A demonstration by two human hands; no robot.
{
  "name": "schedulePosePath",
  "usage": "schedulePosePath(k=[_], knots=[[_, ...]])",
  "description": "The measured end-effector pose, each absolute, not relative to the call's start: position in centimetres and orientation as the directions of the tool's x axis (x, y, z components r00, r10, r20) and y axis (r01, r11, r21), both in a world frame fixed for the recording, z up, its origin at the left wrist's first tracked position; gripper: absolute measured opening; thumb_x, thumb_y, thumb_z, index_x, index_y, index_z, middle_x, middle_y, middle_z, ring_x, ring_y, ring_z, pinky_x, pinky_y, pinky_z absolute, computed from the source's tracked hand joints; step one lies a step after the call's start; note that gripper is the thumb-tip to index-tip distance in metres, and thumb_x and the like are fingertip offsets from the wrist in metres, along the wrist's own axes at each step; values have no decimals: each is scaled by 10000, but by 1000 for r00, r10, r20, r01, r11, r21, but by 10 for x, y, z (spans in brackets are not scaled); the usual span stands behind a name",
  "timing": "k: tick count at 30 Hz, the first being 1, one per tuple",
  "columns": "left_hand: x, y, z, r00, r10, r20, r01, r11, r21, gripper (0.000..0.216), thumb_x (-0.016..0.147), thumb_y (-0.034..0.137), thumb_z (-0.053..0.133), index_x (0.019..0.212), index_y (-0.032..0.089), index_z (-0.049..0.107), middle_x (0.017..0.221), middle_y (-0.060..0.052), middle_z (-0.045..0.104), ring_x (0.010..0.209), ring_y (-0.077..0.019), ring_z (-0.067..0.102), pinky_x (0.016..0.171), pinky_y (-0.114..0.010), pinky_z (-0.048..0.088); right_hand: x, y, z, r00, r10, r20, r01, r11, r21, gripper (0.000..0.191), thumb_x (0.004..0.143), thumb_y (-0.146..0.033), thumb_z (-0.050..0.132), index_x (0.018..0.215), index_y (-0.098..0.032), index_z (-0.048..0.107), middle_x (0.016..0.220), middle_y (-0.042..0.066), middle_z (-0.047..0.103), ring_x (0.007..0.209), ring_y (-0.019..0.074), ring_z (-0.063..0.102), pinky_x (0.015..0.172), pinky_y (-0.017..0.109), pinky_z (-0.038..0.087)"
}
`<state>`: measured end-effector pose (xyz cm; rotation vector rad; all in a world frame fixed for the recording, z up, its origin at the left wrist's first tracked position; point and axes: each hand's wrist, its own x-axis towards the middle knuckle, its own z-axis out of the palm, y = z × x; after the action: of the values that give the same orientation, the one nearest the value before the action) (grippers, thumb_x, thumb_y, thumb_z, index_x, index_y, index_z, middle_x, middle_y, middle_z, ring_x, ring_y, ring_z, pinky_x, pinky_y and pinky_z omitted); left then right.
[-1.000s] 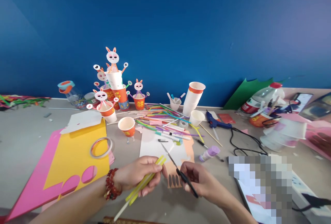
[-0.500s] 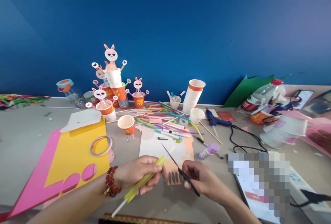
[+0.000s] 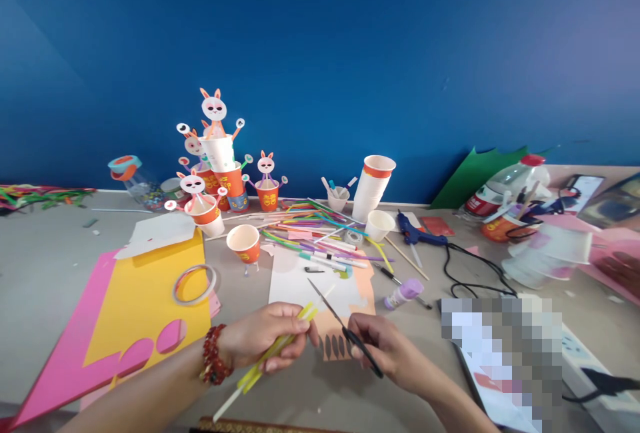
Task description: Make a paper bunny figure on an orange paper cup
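Note:
My left hand (image 3: 277, 336) is closed around a small bundle of yellow straws (image 3: 251, 374) and a thin white stick (image 3: 226, 406), which slant from lower left to upper right. Black-handled scissors (image 3: 327, 305) are in my right hand (image 3: 383, 343), with my fingers at the handles. Their blades point up and left, close to the upper end of the bundle; I cannot tell whether they touch it. Beneath both hands lies a peach paper sheet (image 3: 367, 283) with dark leaf-like shapes, next to white paper (image 3: 287, 280).
Colourful straws (image 3: 310, 223) and markers lie behind the hands. Rabbit-decorated cups (image 3: 203, 210), an orange cup (image 3: 243, 243) and stacked cups (image 3: 370, 193) stand farther back. On the right are a glue stick (image 3: 404, 293), a blue glue gun (image 3: 417, 233) and a blurred-out screen (image 3: 493, 353).
Both hands and what they hold have barely moved. The scissors and bundle sit very slightly left of before, along with a small shift of the whole view.

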<state>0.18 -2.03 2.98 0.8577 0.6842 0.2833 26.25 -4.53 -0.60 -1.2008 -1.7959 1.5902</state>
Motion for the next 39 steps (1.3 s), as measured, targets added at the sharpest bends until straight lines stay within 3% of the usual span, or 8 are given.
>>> schedulePosePath(k=[17,25,28,32,35,39], knots=[[-4,-19,26,771,476,-424,20,647,763,265,908,396,573,902,138,630,513,74,435,314,-33,297,311,-168,177,255,-39,4,-515,843,-157,334,29,-942,617,717,-790,579,640,-217,361,599,-67,342,570,106,270,520,236,228],[-4,-17,25,763,486,-427,3,657,754,266,914,390,563,906,132,627,519,75,429,316,-26,280,324,-171,156,259,-33,-14,-453,887,-84,444,143,-884,507,838,-614,531,625,-227,282,587,-69,303,565,111,277,522,239,208],[-4,-17,25,752,520,-406,-53,661,749,268,904,400,576,906,134,615,532,78,430,321,-19,284,333,-165,167,259,-35,-16,-355,923,-150,655,131,-744,387,803,-411,611,627,-220,323,572,-67,351,550,111,316,517,233,209],[2,-18,13,717,589,-373,-146,650,745,287,877,438,608,869,154,568,546,65,484,320,-29,348,330,-158,225,254,-40,-13,-201,971,-129,910,136,-392,82,789,-193,584,792,-208,503,684,-22,564,555,133,480,511,244,180],[10,-20,-1,661,658,-362,-218,629,746,313,871,470,605,865,162,546,548,54,521,321,-52,414,317,-161,276,248,-39,-10,-214,972,-95,960,191,-203,106,763,-139,583,834,-208,544,858,18,642,586,145,563,506,266,141],[21,-20,-17,583,746,-322,-291,561,775,315,877,475,592,889,165,541,575,36,561,351,-85,502,324,-169,340,247,-32,-4,-293,933,-211,941,242,-239,118,694,-138,605,786,-205,573,806,11,657,644,167,606,518,262,166]])
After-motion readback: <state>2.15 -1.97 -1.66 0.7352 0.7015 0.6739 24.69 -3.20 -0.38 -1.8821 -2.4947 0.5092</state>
